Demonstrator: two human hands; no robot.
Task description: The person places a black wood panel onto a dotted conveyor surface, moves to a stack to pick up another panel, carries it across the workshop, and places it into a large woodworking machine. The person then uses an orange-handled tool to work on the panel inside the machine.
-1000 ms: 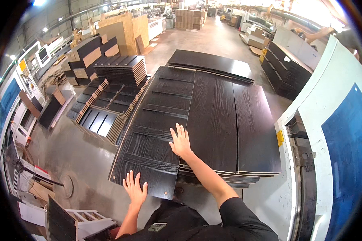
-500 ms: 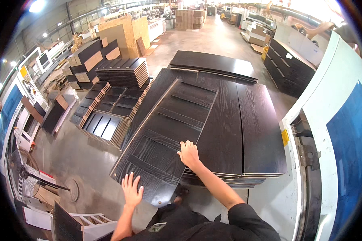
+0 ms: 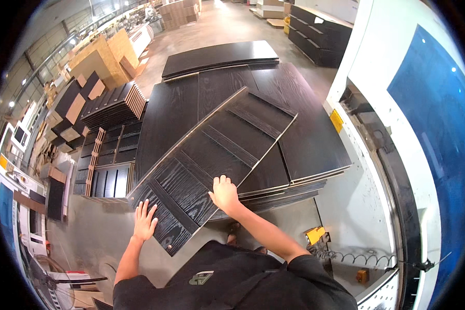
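Factory floor of bare concrete, stacks of dark panels all around, white-and-blue machine housing [image 3: 398,77] down the right of the frame.

At centre, a low stack of black wood-grain boards [image 3: 315,139], and across its top a grooved black door panel [image 3: 212,155], skewed diagonally from lower left to upper right, its near corner overhanging the stack's edge. Left hand [image 3: 144,221] at lower centre-left, flat on the panel's near left corner, fingers spread and released, forearm rising from the bottom edge. Right hand [image 3: 225,194] at centre, palm down on the panel's near right edge, fingers loosely curled over the surface, not clenched, arm stretched forward from the dark-sleeved shoulder. More grooved panels [image 3: 106,165] stacked at middle left; tan boards [image 3: 101,57] at upper left.
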